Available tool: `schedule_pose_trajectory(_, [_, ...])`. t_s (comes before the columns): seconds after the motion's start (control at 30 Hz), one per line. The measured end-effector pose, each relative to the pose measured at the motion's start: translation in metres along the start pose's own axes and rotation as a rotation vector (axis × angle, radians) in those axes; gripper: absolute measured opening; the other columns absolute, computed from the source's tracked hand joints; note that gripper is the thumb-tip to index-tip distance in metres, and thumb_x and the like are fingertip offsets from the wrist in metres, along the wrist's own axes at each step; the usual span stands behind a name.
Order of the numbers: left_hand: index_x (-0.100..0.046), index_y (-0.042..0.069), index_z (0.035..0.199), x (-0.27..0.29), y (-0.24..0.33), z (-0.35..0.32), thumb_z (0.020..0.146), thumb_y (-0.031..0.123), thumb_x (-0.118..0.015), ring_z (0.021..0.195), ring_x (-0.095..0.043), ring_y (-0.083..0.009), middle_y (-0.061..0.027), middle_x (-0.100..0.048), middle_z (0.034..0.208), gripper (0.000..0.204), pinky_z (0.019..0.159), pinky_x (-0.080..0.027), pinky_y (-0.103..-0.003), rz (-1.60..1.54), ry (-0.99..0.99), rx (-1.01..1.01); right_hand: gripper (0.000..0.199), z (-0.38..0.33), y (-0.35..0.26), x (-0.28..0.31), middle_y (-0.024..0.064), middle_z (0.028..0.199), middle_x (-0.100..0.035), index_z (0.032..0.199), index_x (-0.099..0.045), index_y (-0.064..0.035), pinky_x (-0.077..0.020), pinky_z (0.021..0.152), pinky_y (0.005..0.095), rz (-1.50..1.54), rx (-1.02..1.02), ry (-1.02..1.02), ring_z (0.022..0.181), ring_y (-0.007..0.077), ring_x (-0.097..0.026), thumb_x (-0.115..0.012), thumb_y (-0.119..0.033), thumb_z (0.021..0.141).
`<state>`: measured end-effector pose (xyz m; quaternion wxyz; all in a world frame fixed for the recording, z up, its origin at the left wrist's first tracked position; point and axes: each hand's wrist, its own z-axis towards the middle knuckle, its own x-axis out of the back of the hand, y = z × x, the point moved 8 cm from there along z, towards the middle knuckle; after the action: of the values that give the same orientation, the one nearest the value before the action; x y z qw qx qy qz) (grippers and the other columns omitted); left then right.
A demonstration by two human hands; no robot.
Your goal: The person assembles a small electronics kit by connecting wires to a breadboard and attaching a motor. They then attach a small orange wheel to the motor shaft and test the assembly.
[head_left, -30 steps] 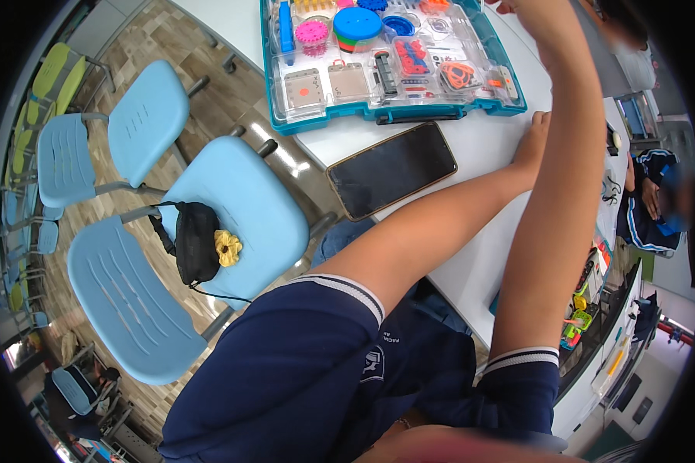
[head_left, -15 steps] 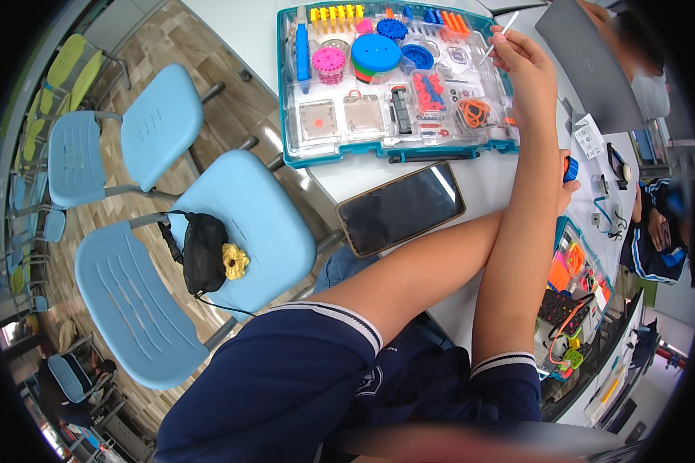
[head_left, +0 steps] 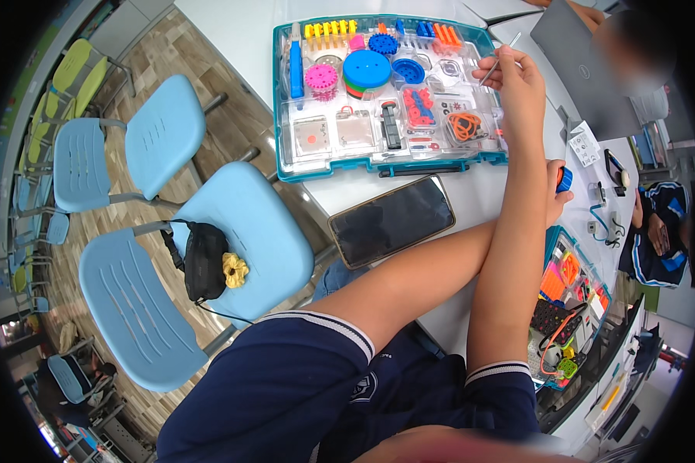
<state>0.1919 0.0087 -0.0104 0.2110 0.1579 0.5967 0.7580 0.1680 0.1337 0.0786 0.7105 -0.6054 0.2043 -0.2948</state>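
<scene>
My right hand point(head_left: 517, 81) is raised at the right side of an open teal-rimmed parts case point(head_left: 288, 165), pinching a thin grey rod point(head_left: 488, 73) that slants between its fingers. My left hand point(head_left: 556, 199) reaches across beneath my right forearm. Its fingers are closed around a small blue and orange round piece point(head_left: 564, 180), partly hidden by the hand. Inside the case lie blue discs point(head_left: 367, 68), pink gears point(head_left: 321, 79), yellow pieces point(head_left: 332, 31), a box of red and blue connectors point(head_left: 420, 106) and a coiled orange cord point(head_left: 465, 126).
A phone point(head_left: 394, 221) lies on the table below the case. At right stand a second parts box point(head_left: 552, 251), an instruction sheet point(head_left: 584, 144) and a laptop point(head_left: 583, 69) near other people. Blue chairs point(head_left: 247, 224) are at left, one bearing a black bag point(head_left: 205, 262).
The case and phone sit slightly lower and further left in the picture, as the view has shifted. Both hands keep hold of the rod and the round piece.
</scene>
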Motion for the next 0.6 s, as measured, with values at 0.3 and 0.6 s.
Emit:
schedule_pose_trajectory(0.3, [-0.052, 0.008, 0.133, -0.007, -0.008, 0.001, 0.083, 0.025, -0.08, 0.122, -0.05, -0.0357, -0.0148, -0.055, 0.127, 0.06, 0.104, -0.038, -0.047, -0.052, -0.093, 0.096, 0.026, 0.0, 0.005, 0.006, 0.0006, 0.083, -0.061, 0.123, -0.062, 0.0013, -0.0409, 0.064, 0.0221, -0.11, -0.012, 0.017, 0.067, 0.0074, -0.05, -0.055, -0.013, 0.102])
schedule_pose_trajectory(0.6, [-0.05, 0.009, 0.135, -0.007, -0.009, -0.004, 0.082, 0.025, -0.08, 0.124, -0.05, -0.0378, -0.0166, -0.056, 0.129, 0.063, 0.107, -0.037, -0.048, -0.027, -0.074, 0.073, 0.029, 0.007, 0.021, 0.013, 0.0045, 0.093, -0.066, 0.123, -0.064, 0.0051, -0.0437, 0.068, 0.0223, -0.199, -0.017, -0.011, 0.074, 0.0093, -0.055, -0.061, -0.005, 0.095])
